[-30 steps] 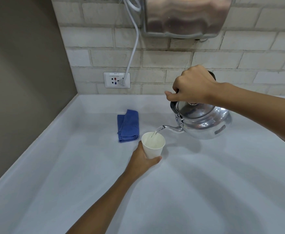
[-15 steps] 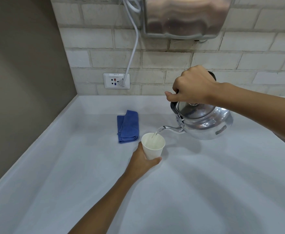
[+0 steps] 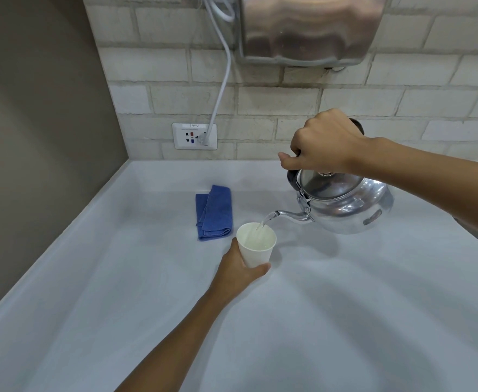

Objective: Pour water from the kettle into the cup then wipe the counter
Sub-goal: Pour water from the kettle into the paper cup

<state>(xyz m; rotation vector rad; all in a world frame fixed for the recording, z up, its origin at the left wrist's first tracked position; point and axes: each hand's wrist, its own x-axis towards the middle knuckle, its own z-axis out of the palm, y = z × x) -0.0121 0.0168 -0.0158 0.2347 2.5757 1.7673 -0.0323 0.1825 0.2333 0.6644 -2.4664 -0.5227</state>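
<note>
Left hand wraps cup; base contact unclear.

Bare counter lies open in front; folded cloth lies just behind the cup.

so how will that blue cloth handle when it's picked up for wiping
The cloth looks soft and folded in layers, so it will likely go floppy and unfold when lifted. It probably weighs little. Its fuzzy texture suggests it won't slip from the fingers.
</note>
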